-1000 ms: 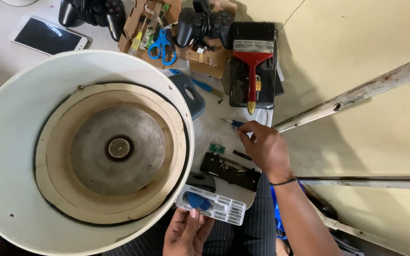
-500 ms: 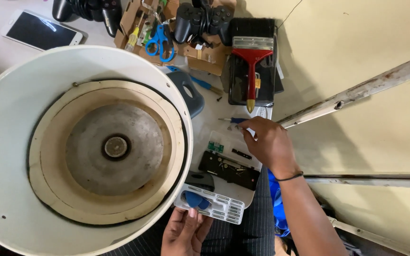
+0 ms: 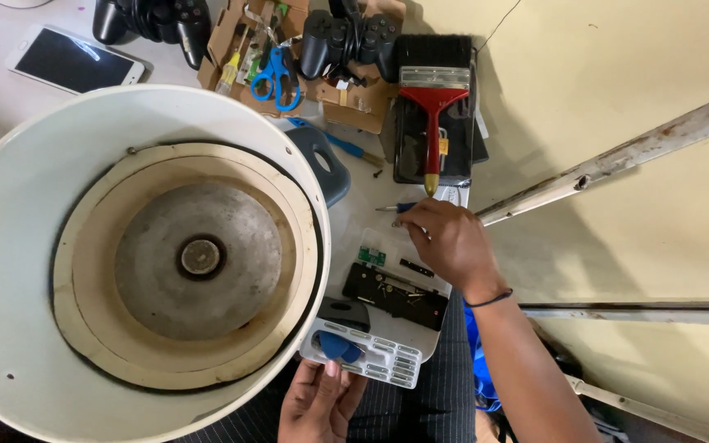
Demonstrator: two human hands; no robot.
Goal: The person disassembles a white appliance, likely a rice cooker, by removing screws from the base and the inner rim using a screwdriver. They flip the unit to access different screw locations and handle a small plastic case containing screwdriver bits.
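— When the bench was inspected, where was the right hand (image 3: 450, 244) found?

— It was found closed around a small blue-handled screwdriver (image 3: 395, 208), at six o'clock from the red-handled brush (image 3: 432, 115).

— And the left hand (image 3: 319, 404)?

— A white parts tray (image 3: 375, 354) was pinched by its near edge between thumb and fingers, at four o'clock from the large white drum (image 3: 137, 262). A dark circuit board (image 3: 394, 295) was noted between the hands.

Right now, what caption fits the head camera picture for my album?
Right hand picks up a small screwdriver; left hand steadies a white parts tray.
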